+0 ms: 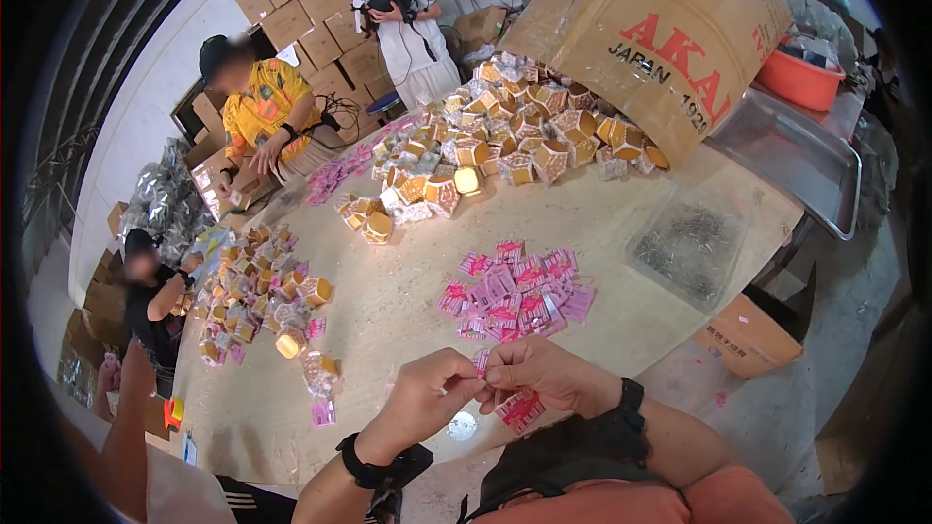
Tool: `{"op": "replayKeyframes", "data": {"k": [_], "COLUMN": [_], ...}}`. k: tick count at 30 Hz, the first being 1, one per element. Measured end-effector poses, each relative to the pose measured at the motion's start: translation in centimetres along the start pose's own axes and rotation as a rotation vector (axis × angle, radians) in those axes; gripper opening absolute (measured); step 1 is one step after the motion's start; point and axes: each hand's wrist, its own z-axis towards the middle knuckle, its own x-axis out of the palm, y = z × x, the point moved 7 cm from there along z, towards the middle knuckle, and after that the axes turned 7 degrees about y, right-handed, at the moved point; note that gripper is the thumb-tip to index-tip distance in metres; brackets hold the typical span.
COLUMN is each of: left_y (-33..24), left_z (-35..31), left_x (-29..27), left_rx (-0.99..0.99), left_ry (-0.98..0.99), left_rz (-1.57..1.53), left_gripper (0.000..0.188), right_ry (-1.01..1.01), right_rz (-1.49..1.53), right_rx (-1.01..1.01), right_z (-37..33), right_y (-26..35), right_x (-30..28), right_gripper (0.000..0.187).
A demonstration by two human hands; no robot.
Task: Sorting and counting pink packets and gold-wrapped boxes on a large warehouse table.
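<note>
My left hand (428, 395) and my right hand (551, 376) meet above the near edge of the table, fingers pinched together. Between the fingertips a small pink card (481, 361) sticks up. Below my right hand's fingers another pink printed card (521, 411) shows, apparently held by that hand. Just beyond my hands lies a loose heap of pink cards (515, 296). Any smaller item between the fingers is hidden.
A large heap of wrapped gold-topped pieces (515, 131) lies beside a tipped cardboard box (660, 29). More wrapped pieces with pink cards (248, 296) lie left. A clear tray of thin metal pins (687, 245) and a metal tray (796, 160) are right. Several people work around the table.
</note>
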Motion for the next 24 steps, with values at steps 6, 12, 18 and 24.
{"op": "replayKeyframes", "data": {"k": [6,12,18,24], "left_y": [-0.2,0.9,0.3,-1.9], "left_z": [-0.5,-1.0,-1.6,-1.0], "left_x": [0.4,0.9,1.1,1.1], "left_rx": [-0.1,-0.173,-0.13,-0.054], "left_ry": [-0.073,-0.11,-0.115,-0.05], "left_rz": [-0.052,-0.416,-0.47,-0.401], "left_gripper": [0.009,0.013,0.014,0.013], "right_ry": [-0.042,-0.218,-0.179,-0.047], "right_rz": [-0.328,-0.773,-0.758,-0.399], "right_rx": [-0.083,-0.257,-0.298,0.051], "right_z": [-0.9,-2.3,-2.7,-2.6], "right_y": [2.4,3.7,4.0,3.1], "right_x": [3.2,3.9,5.0,3.9], "right_gripper": [0.014,0.012,0.012,0.01]}}
